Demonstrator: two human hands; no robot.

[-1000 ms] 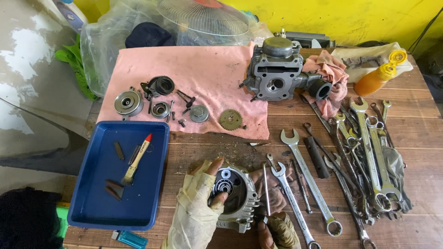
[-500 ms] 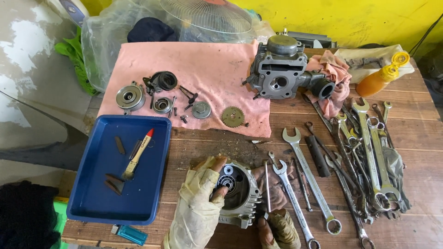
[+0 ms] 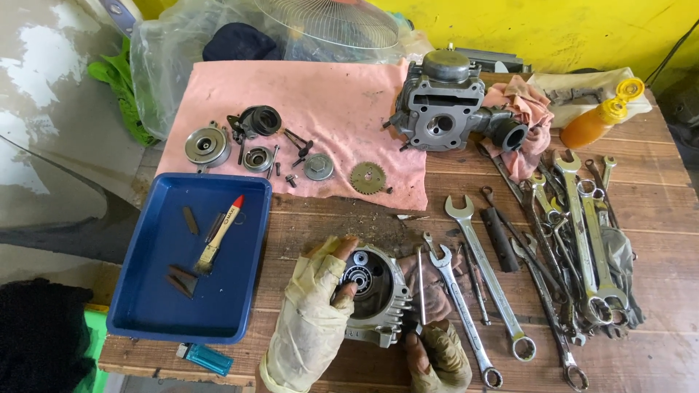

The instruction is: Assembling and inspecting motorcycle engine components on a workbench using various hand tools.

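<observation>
My gloved left hand [image 3: 314, 309] wraps its grip around the finned engine casing [image 3: 378, 295] at lower centre; my right hand [image 3: 439, 356] pinches a thin rod [image 3: 420, 285] beside it.

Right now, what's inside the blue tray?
In the blue tray lie a red-tipped brush and a few small dark metal strips. Nothing covers them; the tray's underside is hidden.
</observation>
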